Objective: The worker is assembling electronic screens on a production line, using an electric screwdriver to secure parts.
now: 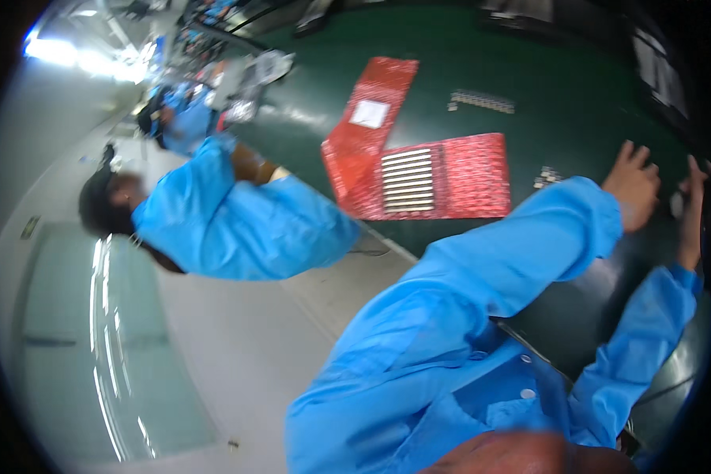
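Observation:
My left hand (634, 188) is over the green tabletop at the right, fingers spread and apparently holding nothing. Farther right, near the picture's dark rim, my right hand (692, 207) appears edge-on with its fingers stretched out. A small pale thing beside it is too blurred to name. Left of my left hand, a little group of small light-and-dark pieces (547, 177) lies on the table. Beyond my left forearm is a red bubble-wrap sheet or bag (474, 178), bearing a block of parallel pale strips (408, 182).
Another red bubble-wrap piece (383, 83) with a white label (370, 114) adjoins the first. A narrow row of small pieces (483, 101) lies farther back on the green table (442, 39). A co-worker in blue (237, 213) is close on the left, with another person (186, 118) beyond.

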Tool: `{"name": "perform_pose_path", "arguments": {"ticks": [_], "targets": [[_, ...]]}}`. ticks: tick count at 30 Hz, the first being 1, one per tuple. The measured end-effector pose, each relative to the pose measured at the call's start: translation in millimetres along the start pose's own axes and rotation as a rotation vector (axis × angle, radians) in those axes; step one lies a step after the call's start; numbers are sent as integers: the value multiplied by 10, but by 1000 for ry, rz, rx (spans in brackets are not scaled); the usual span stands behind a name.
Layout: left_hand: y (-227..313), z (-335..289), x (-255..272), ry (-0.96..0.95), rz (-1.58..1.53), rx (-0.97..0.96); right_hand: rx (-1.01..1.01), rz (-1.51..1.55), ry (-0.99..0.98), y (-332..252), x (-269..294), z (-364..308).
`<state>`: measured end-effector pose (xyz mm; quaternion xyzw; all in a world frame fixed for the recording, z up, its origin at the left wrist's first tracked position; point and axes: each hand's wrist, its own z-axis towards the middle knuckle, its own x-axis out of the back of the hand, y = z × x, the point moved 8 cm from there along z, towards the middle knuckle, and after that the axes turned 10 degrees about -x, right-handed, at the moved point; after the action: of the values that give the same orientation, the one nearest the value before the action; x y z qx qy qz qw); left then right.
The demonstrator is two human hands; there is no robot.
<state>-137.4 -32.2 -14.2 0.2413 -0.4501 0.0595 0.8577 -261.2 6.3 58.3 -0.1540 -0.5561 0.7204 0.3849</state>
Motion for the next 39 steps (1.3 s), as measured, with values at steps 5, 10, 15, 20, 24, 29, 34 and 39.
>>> {"name": "perform_pose_path", "arguments": {"ticks": [5, 10, 15, 20, 24, 29, 34, 39], "targets": [[184, 35, 135, 19, -85, -47, 81, -4, 29, -89, 148, -45], [157, 1, 202, -13, -84, 0, 23, 86, 15, -112, 84, -115], [234, 28, 224, -10, -58, -41, 156, 358, -64, -327, 97, -231], [124, 9, 224, 2, -25, -6, 99, 403, -125, -591, 158, -597], [180, 161, 293, 32, 62, -40, -59, 360, -101, -522, 273, -854], [65, 654, 141, -244, 444, -200, -178, 398, -129, -369, 408, -1028], [-463, 1112, 234, -364, 706, -132, -160, 374, -190, -243, 347, -1029], [-1293, 1250, 157, -515, 592, 50, -35, 323, -255, -569, 289, -1023]]}}
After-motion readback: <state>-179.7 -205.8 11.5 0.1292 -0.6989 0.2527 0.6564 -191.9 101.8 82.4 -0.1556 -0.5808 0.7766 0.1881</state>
